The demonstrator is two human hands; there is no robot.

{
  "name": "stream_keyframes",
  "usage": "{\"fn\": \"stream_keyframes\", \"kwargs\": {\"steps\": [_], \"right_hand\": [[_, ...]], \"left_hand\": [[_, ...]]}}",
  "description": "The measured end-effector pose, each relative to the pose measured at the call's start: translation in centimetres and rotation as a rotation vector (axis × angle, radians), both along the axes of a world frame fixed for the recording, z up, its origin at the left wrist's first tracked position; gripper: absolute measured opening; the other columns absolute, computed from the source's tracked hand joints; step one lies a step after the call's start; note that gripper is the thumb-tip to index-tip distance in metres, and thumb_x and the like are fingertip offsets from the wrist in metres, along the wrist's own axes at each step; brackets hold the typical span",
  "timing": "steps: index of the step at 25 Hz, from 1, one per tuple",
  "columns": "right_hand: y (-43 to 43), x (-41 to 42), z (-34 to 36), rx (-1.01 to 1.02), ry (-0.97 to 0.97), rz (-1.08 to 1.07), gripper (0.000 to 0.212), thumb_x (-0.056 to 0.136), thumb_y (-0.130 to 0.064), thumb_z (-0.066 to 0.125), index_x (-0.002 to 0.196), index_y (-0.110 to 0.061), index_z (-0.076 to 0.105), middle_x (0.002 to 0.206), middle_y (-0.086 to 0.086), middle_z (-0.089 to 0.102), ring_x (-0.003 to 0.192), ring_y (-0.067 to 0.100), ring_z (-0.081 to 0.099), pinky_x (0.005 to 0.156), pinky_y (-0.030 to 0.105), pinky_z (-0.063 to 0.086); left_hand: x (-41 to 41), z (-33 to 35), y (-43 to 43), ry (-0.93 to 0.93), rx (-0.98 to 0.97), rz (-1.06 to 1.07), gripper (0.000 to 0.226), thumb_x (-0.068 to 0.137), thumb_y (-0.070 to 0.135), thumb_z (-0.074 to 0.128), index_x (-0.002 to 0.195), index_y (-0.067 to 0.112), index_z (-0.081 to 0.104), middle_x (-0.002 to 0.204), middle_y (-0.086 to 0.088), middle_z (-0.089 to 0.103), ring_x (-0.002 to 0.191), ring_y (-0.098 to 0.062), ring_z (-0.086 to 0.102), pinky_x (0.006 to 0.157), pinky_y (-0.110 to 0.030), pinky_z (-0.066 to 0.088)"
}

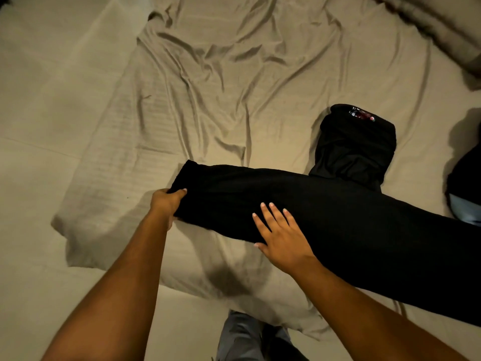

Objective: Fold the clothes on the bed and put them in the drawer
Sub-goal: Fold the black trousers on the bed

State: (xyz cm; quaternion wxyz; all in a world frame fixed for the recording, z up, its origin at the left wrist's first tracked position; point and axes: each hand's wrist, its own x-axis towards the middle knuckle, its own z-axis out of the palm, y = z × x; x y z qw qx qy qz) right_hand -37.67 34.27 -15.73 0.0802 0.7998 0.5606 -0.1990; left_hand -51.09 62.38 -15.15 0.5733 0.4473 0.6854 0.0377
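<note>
left hand (168,201): fingers curled, gripping end of black garment (325,212)
right hand (281,235): fingers straight, flat on garment
bed (208,87): under fingers

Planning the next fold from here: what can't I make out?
Head view:
Black garment: its right end is cut off by the frame edge.
Dark clothes at far right: mostly outside the frame.
Left hand: fingers hidden under the garment.
Drawer: out of view.

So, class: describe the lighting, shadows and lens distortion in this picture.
Head view: dim, warm light tints the wrinkled beige bedsheet yellowish; the long black fabric garment is so dark its folds barely show; a soft shadow lies on the sheet between the forearms, which look stretched by the wide-angle lens.
</note>
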Motion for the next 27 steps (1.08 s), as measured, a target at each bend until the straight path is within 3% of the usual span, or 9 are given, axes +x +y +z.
{"fn": "stream_keyframes", "kwargs": {"steps": [4,7,10,13,15,18,20,23,27], "right_hand": [[1.3,0.0,0.5,-0.108,0.069,-0.010,0.075,0.101,-0.065,0.027,0.162,-0.028,0.005,0.170,0.009,-0.006,0.156,0.029,-0.011,0.125,0.050,-0.003],[2.5,-1.0,2.2,-0.015,0.171,-0.143,0.075,0.099,-0.068,0.023,0.162,-0.028,0.009,0.170,0.007,-0.003,0.156,0.025,-0.010,0.126,0.048,-0.001],[3.9,-1.7,4.4,0.299,0.682,-0.638,0.071,0.099,-0.065,0.033,0.158,-0.027,0.029,0.167,-0.004,0.022,0.154,0.008,0.012,0.127,0.039,0.012],[4.7,-1.0,5.9,0.652,1.289,-1.304,0.069,0.084,-0.076,0.050,0.137,-0.033,0.058,0.138,-0.009,0.061,0.125,-0.004,0.056,0.112,0.029,0.044],[4.1,0.1,5.8,0.655,1.408,-1.538,0.081,0.072,-0.082,0.065,0.135,-0.032,0.060,0.129,-0.008,0.067,0.118,0.007,0.064,0.106,0.036,0.049],[2.4,1.2,4.4,0.639,1.428,-1.589,0.063,0.081,-0.057,0.077,0.136,-0.032,0.058,0.125,-0.006,0.071,0.117,0.016,0.066,0.100,0.044,0.054],[2.2,1.2,3.8,0.631,1.380,-1.597,0.051,0.090,-0.035,0.076,0.136,-0.030,0.056,0.125,-0.003,0.070,0.113,0.019,0.068,0.096,0.046,0.057],[2.5,1.0,3.5,0.574,1.303,-1.664,0.054,0.092,-0.026,0.072,0.140,-0.033,0.048,0.127,-0.005,0.065,0.108,0.018,0.065,0.087,0.042,0.058],[1.9,1.2,3.2,0.464,0.676,-1.598,0.056,0.092,-0.026,0.071,0.140,-0.017,0.044,0.132,0.009,0.058,0.115,0.031,0.060,0.093,0.043,0.055]], "left_hand": [[-0.5,1.0,0.5,-0.021,0.030,0.093,0.031,0.095,0.017,0.065,0.122,0.004,0.060,0.113,-0.014,0.064,0.097,-0.033,0.063,0.087,-0.048,0.056],[0.3,2.6,-1.2,0.086,0.355,-0.018,0.021,0.091,0.024,0.066,0.107,0.010,0.068,0.104,-0.013,0.070,0.097,-0.033,0.068,0.089,-0.044,0.056],[2.9,5.7,-7.5,-0.007,0.775,-0.387,0.033,0.089,0.021,0.071,0.121,0.015,0.067,0.112,0.000,0.062,0.103,-0.015,0.061,0.090,-0.022,0.046],[5.4,7.0,-14.8,-0.242,0.763,-0.986,0.073,0.084,0.001,0.068,0.148,0.025,0.045,0.142,0.011,0.045,0.127,-0.002,0.045,0.105,-0.013,0.037],[5.5,5.7,-16.6,-0.294,0.632,-1.229,0.093,0.082,-0.003,0.067,0.157,0.031,0.025,0.160,0.015,0.027,0.143,-0.001,0.031,0.114,-0.021,0.036],[4.6,3.8,-15.8,-0.429,0.308,-1.063,0.093,0.084,0.008,0.073,0.157,0.033,0.021,0.159,0.018,0.025,0.137,0.004,0.039,0.104,-0.022,0.046],[4.2,3.1,-15.1,-0.435,0.332,-0.799,0.074,0.088,0.013,0.072,0.149,0.026,0.033,0.149,0.012,0.035,0.121,0.000,0.054,0.090,-0.024,0.053],[5.0,1.3,-13.9,-0.105,0.405,-0.676,0.059,0.094,0.029,0.067,0.145,0.014,0.040,0.145,-0.005,0.038,0.124,-0.019,0.051,0.100,-0.037,0.051],[6.6,-1.0,-12.7,0.240,0.299,-0.703,0.075,0.084,0.051,0.073,0.141,0.010,0.044,0.139,-0.015,0.052,0.129,-0.035,0.049,0.103,-0.050,0.048]]}}
